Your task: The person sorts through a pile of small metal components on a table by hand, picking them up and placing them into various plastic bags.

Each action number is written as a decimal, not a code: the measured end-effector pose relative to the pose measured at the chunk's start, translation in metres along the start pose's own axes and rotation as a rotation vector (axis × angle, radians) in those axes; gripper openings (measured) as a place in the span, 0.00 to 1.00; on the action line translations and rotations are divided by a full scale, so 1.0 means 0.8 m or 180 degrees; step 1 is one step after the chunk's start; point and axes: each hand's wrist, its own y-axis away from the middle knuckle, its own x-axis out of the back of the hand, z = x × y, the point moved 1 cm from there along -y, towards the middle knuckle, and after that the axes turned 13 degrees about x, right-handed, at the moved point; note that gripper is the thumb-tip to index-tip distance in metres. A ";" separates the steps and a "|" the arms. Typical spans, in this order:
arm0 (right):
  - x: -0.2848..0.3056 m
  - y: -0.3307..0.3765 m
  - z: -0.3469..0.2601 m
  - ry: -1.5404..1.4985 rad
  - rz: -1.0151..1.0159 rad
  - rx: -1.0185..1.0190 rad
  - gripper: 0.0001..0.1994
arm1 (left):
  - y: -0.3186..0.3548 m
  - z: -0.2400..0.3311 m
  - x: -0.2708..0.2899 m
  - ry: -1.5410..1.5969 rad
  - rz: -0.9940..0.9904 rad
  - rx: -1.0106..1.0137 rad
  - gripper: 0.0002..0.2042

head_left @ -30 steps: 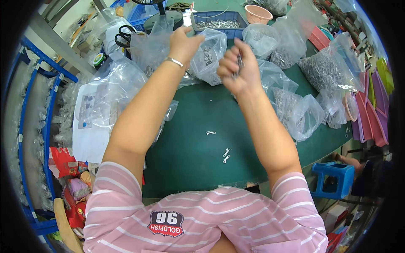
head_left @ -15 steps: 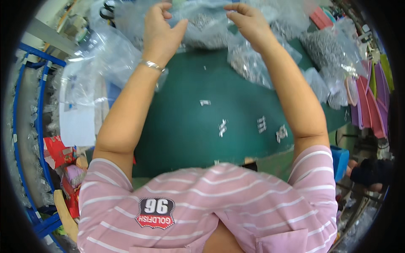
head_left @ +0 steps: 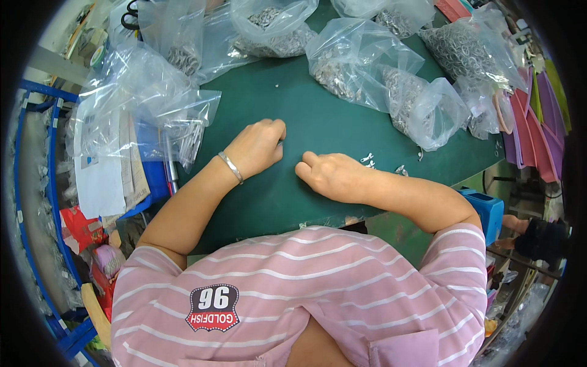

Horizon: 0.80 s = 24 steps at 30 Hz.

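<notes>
Over the green table top, my left hand is closed, its fingers curled inward and a bracelet on the wrist. Facing it a short gap away, my right hand is closed too, knuckles up. Whatever either hand may hold is hidden by the fingers. Just past my right hand lie small silvery metal pieces, with another little cluster by the forearm. A lone metal piece rests near the bags. Farther off stands an open clear plastic bag of small metal parts.
More clear bags of metal parts line the far and right sides, including a bag of rings. At left are crumpled plastic, papers and a blue tray. Another person's hand shows at far right.
Both hands have come back from the far bags to the near middle of the table and closed. Two small metal pieces seen there earlier no longer show. The view has shifted slightly.
</notes>
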 end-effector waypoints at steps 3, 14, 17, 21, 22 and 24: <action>0.001 -0.006 0.002 0.0183 -0.0094 0.0078 0.05 | -0.001 -0.011 0.003 0.0001 -0.0195 -0.0085 0.06; 0.186 -0.107 0.150 -0.0700 0.3226 -0.0666 0.14 | -0.098 0.055 0.150 0.3009 0.1187 0.0711 0.13; 0.207 -0.093 0.143 -0.0104 0.2712 -0.0780 0.11 | -0.122 0.031 0.153 0.3462 0.1470 0.0718 0.15; 0.173 -0.006 0.099 -0.0351 0.1973 -0.0823 0.11 | -0.076 0.013 0.126 0.3446 0.1758 0.0637 0.13; 0.159 0.022 0.091 -0.0483 0.1610 -0.0867 0.13 | -0.062 0.006 0.116 0.3338 0.1692 0.0798 0.13; 0.118 0.081 0.075 -0.0263 0.0515 -0.0679 0.20 | -0.047 -0.001 0.096 0.3256 0.1348 0.0934 0.12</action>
